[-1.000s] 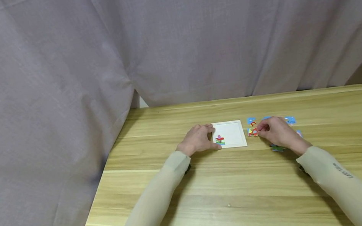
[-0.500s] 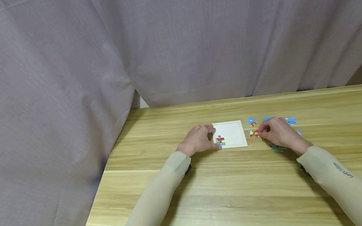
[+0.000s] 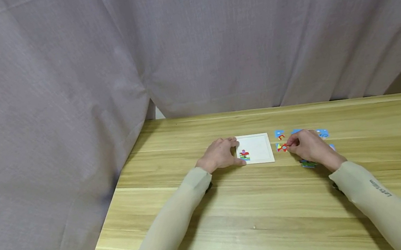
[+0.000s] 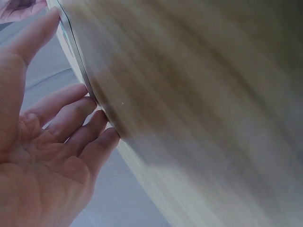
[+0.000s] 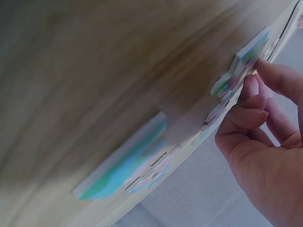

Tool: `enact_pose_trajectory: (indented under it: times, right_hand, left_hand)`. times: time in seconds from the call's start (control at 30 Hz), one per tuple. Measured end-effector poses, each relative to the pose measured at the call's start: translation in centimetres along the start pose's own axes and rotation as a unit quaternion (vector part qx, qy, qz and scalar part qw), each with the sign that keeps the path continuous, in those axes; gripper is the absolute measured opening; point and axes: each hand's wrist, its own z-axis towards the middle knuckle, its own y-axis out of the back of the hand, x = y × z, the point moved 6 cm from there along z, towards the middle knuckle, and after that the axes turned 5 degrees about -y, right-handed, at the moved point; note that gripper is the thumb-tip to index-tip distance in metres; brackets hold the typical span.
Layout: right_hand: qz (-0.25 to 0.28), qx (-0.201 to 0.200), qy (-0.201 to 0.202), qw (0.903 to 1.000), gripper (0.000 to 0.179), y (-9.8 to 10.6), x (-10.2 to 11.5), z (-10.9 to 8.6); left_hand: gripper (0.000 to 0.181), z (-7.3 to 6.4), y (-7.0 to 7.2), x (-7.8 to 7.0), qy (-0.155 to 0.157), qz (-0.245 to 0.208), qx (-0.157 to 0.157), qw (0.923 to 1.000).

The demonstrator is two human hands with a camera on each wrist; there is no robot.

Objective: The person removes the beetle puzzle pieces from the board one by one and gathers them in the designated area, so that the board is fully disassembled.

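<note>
My left hand (image 3: 221,153) holds the left side of a white puzzle tray (image 3: 259,147), thumb by its near left corner and fingers by the far one. In the left wrist view the fingertips (image 4: 111,135) meet the tray's thin edge. One puzzle piece (image 3: 244,155) with a red flower lies in the tray's near left corner. Right of the tray, my right hand (image 3: 309,146) pinches a red, yellow and blue puzzle piece (image 3: 281,147) between thumb and forefinger, close over the table. From the right wrist, that piece (image 5: 246,59) shows tilted, with the thumb at its edge.
Loose pieces surround the right hand: a blue and red puzzle piece (image 3: 279,134) behind, a blue puzzle piece (image 3: 322,132) at the far right, a dark green puzzle piece (image 3: 308,164) nearer. A grey curtain (image 3: 213,54) hangs behind the wooden table (image 3: 251,212).
The right hand and the red and yellow puzzle piece have shifted very slightly to the right, the piece turning a little. The left hand stays at the tray.
</note>
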Motion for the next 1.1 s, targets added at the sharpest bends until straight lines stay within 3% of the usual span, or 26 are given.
enact_pose_trajectory:
  times: [0.27, 0.47, 0.8, 1.1]
  right_hand:
    - [0.008, -0.014, 0.001, 0.9999, 0.019, 0.1, 1.1, 0.0]
    - [0.037, 0.008, 0.002, 0.9993, 0.033, -0.7, 3.3, 0.0]
    - [0.044, 0.015, 0.043, 0.998, 0.019, -3.3, 7.0, 1.0]
    - [0.036, 0.036, 0.06, 0.9969, 0.023, -5.5, 9.0, 1.7]
  left_hand:
    - [0.081, -0.3, 0.1, 0.3, 0.002, 0.001, -0.003, 1.0]
    - [0.082, -0.3, 0.1, 0.4, 0.008, 0.001, -0.002, 1.0]
    - [0.082, 0.0, 0.2, 0.0, 0.006, 0.016, -0.001, 0.9999]
    - [0.079, 0.1, 0.1, 0.0, 0.006, 0.018, 0.002, 0.9998]
